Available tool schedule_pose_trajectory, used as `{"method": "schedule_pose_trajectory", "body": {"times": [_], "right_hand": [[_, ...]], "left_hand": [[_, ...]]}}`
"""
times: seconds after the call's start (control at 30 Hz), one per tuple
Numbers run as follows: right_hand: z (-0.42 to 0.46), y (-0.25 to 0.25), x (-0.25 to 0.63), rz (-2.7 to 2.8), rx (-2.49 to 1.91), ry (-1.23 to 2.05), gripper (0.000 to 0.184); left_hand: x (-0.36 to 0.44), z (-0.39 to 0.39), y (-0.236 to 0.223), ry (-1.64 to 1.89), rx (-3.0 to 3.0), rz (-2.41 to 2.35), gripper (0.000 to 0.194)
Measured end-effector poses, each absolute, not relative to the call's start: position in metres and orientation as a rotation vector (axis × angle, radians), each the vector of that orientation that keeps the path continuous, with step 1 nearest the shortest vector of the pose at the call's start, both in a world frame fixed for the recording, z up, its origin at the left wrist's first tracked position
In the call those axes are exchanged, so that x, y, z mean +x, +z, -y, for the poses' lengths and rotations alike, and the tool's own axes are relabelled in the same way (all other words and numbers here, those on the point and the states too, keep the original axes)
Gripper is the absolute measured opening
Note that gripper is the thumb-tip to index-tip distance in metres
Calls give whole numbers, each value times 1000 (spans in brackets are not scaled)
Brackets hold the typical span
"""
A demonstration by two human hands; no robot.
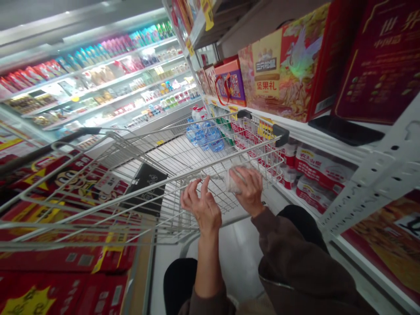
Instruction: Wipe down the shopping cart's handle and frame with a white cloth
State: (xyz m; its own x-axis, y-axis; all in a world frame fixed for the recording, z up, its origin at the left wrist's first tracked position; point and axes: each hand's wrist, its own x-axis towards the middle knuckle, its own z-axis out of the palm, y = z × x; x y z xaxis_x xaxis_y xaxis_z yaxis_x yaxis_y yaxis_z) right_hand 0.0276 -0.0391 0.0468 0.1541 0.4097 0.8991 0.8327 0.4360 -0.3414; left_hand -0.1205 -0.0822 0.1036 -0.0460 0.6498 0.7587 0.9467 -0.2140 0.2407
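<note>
My right hand (248, 189) is closed around a whitish roll-like bundle (233, 180), held against the near side of a wire shopping cart (147, 177). To its left, my left hand (202, 206) has its fingers curled, the index finger raised a little from the others, close to the cart's wires. Something pale and thin shows between the two hands, too blurred to make out. What the left fingers grip, if anything, is hidden. A black panel with white writing (144, 188) shows through the cart's wires.
Lit refrigerated shelves (108, 74) stand ahead. On the right, a shelf bears gift boxes (278, 65) and a black phone-like slab (346, 130), above packs of bottled drinks (318, 164). Blue water bottles (210, 135) stand beyond the cart. Red boxes (65, 262) are stacked at left.
</note>
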Motion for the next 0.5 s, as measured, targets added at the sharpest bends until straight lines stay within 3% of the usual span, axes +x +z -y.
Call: {"method": "schedule_pose_trajectory", "body": {"times": [0.27,0.5], "right_hand": [[12,38,77,928,-1381,-429,51],[38,46,11,1361,-1161,-544,51]], "left_hand": [[-137,88,108,-1175,-1857,1757,59],[-142,90,109,-1262,-1843,1684,57]]}}
